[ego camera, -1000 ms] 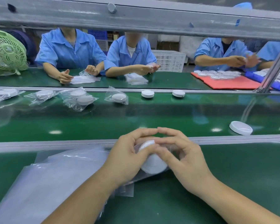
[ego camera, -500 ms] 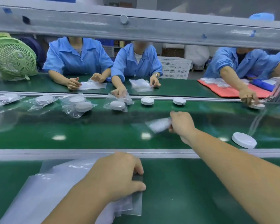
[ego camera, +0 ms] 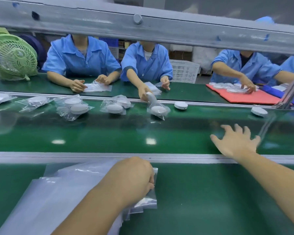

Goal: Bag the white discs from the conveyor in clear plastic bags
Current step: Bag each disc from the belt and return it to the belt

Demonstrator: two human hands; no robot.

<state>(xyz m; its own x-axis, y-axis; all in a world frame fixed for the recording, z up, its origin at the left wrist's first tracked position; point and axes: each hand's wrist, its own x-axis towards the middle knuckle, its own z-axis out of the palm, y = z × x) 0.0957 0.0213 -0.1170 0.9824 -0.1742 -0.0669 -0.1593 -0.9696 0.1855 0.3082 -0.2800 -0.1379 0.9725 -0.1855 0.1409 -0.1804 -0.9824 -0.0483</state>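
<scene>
White discs (ego camera: 181,105) on green conveyor (ego camera: 109,133); left hand (ego camera: 134,180) pinches bags (ego camera: 49,200); right hand (ego camera: 238,143) spread.

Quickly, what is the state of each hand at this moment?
Left hand: fingers curled, gripping the edge of the clear plastic bags.
Right hand: open, fingers spread above the conveyor, holding nothing.

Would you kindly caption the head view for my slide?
Right hand reaches open over the conveyor; left hand grips the stack of clear plastic bags.
</scene>
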